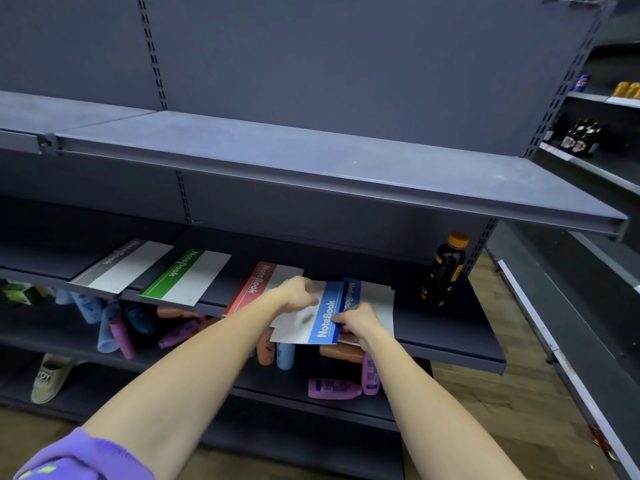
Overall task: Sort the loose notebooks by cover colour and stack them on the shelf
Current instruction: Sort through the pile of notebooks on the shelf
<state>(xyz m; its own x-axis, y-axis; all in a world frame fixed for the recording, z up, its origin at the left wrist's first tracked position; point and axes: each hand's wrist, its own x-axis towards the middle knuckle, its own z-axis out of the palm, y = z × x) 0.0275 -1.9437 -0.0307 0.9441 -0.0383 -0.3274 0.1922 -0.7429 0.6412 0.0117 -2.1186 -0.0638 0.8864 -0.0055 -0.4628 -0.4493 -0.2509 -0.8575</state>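
On the middle shelf point(450, 344) four lots of notebooks lie in a row: a grey notebook point(124, 266) at the far left, a green notebook point(188, 277) beside it, a red notebook point(256, 287) next, and a blue pile point(372, 297) toward the right. The left hand point(299, 292) grips the far white edge of the top blue notebook point(323, 318), fingers curled over it; the cover shows blurred. The right hand point(358, 320) pinches the same notebook at its blue band, thumb on top. This notebook lies askew over the blue pile and overhangs the shelf's front lip. A dark bottle with an orange cap point(445, 268) stands upright right of the pile, apart from it. Toiletry bottles point(332, 388) lie scattered on the shelf below.
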